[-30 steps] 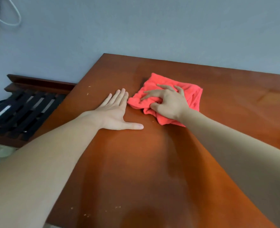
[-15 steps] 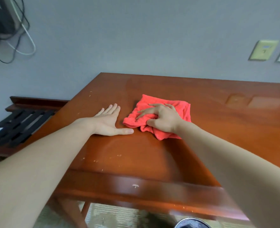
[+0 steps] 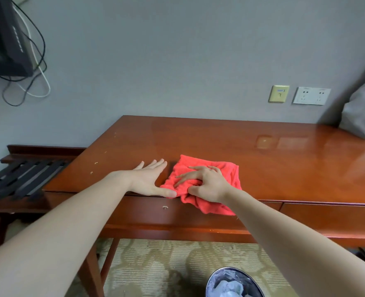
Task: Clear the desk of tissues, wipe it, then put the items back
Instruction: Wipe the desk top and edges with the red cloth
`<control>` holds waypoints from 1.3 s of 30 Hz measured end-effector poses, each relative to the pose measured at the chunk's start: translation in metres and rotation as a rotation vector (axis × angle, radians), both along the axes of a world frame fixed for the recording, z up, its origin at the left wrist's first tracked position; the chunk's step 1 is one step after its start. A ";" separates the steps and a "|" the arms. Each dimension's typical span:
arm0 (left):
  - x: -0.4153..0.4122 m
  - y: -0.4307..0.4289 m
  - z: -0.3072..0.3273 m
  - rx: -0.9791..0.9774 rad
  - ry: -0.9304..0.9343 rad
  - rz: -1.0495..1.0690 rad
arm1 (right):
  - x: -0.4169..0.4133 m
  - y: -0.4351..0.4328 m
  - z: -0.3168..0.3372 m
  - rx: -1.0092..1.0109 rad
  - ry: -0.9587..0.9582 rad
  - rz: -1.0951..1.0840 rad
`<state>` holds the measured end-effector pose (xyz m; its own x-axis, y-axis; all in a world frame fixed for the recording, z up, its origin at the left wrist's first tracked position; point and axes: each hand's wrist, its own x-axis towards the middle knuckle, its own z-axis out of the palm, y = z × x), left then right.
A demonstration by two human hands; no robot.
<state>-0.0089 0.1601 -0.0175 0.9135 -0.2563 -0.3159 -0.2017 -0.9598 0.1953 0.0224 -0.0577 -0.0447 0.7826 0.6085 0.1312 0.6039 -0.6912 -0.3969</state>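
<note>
A red cloth [image 3: 226, 174] lies bunched at the front edge of the wooden desk [image 3: 263, 159], one corner hanging over the edge. My right hand [image 3: 205, 184] presses on the cloth and pinches a fold of it between thumb and fingers. My left hand [image 3: 149, 179] lies flat on the desk just left of the cloth, fingers straight, thumb tip touching the cloth's edge. Small crumbs dot the desk's left part.
A bin [image 3: 234, 282] with crumpled tissues stands on the patterned carpet below the desk front. A low slatted rack [image 3: 25, 179] sits left of the desk. Wall sockets [image 3: 311, 95] are behind; a dark screen with cables [image 3: 3, 37] hangs upper left. Grey fabric [image 3: 363, 116] rests at the desk's right.
My right hand has dragged the cloth toward the desk's front edge, so that a corner now hangs over. My left hand slid back alongside. The view pulled back, revealing the bin.
</note>
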 end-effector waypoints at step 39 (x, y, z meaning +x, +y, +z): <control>0.185 -0.053 -0.020 -0.172 -0.095 0.038 | 0.170 -0.003 -0.009 -0.105 0.047 -0.345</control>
